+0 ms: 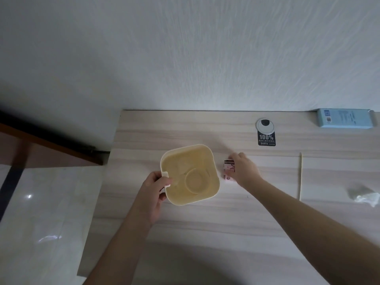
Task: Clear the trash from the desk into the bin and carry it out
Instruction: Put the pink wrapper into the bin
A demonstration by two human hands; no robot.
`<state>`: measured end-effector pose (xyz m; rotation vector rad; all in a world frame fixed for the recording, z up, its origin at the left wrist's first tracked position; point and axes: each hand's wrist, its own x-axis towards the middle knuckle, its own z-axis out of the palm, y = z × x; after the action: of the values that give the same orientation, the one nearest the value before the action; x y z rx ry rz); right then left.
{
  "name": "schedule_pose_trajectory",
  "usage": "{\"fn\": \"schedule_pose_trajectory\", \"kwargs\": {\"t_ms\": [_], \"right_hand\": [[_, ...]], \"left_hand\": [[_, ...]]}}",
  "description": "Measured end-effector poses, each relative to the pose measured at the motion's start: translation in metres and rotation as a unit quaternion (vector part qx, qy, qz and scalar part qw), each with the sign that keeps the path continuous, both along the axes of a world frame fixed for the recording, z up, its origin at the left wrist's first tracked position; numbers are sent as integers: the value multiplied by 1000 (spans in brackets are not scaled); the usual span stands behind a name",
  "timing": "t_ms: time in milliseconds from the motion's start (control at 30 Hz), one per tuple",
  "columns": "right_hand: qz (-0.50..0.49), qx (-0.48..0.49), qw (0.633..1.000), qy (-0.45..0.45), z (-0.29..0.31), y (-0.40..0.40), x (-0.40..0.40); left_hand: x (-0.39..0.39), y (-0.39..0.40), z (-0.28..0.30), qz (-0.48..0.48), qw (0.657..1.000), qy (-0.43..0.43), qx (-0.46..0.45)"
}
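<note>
Cream bin [190, 174] sits on the desk [205, 223]; my left hand [153, 194] grips its near-left rim. Right of the bin, my right hand [242, 170] closes on a pink wrapper [227, 171]. Loosely pinched, it may miss the bin. Tissue [364, 196] lies far right.

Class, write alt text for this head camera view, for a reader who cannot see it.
Seen from above, a person's left hand holds the rim of an empty cream bin on a pale wood desk, while the right hand closes on a small pink wrapper beside it. A crumpled tissue, a thin stick and a blue packet lie further right.
</note>
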<state>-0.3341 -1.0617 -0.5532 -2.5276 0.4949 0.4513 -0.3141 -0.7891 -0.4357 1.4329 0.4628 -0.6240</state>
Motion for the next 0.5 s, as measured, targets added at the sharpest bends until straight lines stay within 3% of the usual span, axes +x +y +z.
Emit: {"fn": "schedule_pose_trajectory", "kwargs": {"t_ms": [133,333,400,500], "right_hand": [[-136,130,982,-32,16,0,-31],[-307,237,906,-169,87,-6,-69],[-313,230,896,-215,115,-4,-82],[-246,188,920,-241,156,17,-106]], "left_hand": [[-12,0,-1,-6,1000,2,0],[-28,-4,-1,-56,998,15,-5],[-29,-4,-6,-78,997,11,-5],[-35,-6,-10,-103,995,0,-10]]}}
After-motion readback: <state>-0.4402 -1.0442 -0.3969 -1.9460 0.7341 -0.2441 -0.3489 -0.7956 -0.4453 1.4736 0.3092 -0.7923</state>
